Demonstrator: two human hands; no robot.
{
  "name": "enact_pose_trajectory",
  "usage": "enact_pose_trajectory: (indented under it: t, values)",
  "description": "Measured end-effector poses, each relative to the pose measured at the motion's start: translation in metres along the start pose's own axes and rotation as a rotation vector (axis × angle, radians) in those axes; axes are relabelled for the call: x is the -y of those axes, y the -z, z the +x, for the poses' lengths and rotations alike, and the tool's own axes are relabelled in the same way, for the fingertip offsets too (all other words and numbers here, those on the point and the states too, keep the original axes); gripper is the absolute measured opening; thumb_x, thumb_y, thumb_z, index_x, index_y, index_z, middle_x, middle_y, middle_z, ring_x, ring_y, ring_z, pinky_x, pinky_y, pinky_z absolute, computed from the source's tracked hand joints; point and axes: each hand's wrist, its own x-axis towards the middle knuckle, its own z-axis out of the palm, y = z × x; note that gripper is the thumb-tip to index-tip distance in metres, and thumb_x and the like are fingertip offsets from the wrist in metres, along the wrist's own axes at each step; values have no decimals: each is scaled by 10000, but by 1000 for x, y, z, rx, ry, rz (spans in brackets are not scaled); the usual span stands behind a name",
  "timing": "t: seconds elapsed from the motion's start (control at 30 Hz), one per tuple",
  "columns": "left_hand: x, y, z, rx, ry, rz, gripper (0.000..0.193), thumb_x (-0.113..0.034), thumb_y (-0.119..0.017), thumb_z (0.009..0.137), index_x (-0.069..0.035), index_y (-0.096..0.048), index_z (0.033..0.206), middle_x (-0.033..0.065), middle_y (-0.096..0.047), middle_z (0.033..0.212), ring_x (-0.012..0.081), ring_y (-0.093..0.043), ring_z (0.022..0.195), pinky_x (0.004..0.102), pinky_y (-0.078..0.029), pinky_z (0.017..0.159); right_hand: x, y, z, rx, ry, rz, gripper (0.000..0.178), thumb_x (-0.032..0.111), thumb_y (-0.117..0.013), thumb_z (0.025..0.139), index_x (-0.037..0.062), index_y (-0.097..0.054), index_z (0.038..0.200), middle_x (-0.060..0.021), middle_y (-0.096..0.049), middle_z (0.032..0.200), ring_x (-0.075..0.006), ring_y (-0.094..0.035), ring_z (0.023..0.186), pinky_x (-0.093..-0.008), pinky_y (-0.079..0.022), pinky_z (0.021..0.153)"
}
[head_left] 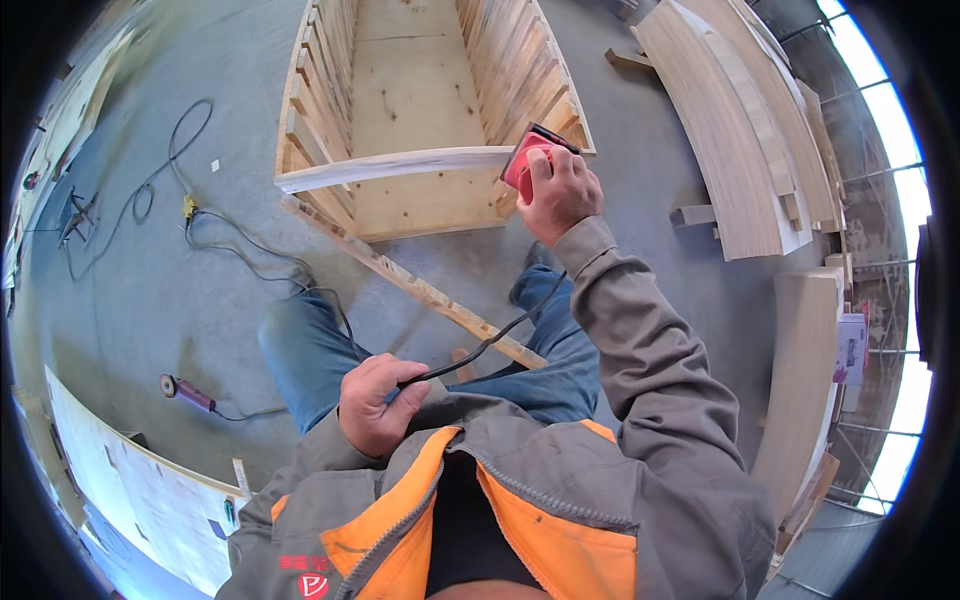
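My right hand (562,195) is wrapped round a red power sander (517,168) with a black base. It rests the sander, tilted, at the right end of the pale front rail (410,161) of a long wooden crate-like frame (400,90). Slatted sides run away from me along this frame, with a plywood panel between them. Close to my lap, my left hand (378,405) is closed on a black power cord (492,340). The cord rises from there across my right leg toward the sander.
A wooden batten (430,297) slants from the frame's left corner to between my legs. Cable with a yellow connector (189,207) winds over the floor at left, near an angle grinder (190,393). Curved wooden panels (735,160) stack at right; a pale panel (140,480) stands lower left.
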Motion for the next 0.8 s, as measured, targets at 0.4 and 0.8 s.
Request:
enact_pose_trajectory:
  t: [0.4, 0.8]
  values:
    - [-1, 2, -1, 40, -20, 20, 195, -13, -764, 859, 14, -716, 1046, 134, -663, 816, 267, -634, 705, 348, -485, 641, -1, -2, -1, -18, -12, -16, 622, 272, -887, 659, 154, -601, 1199, -91, -578, 1136, -295, -615, 1083, -457, -549, 864]
    - [-2, 2, 2, 68, -24, 34, 181, -10, -759, 863, 23, -715, 1036, 138, -664, 817, 267, -636, 701, 347, -488, 639, 3, -4, -1, -38, -24, 27, 594, 253, -876, 673, 149, -589, 1183, -90, -574, 1142, -302, -619, 1073, -459, -548, 862]
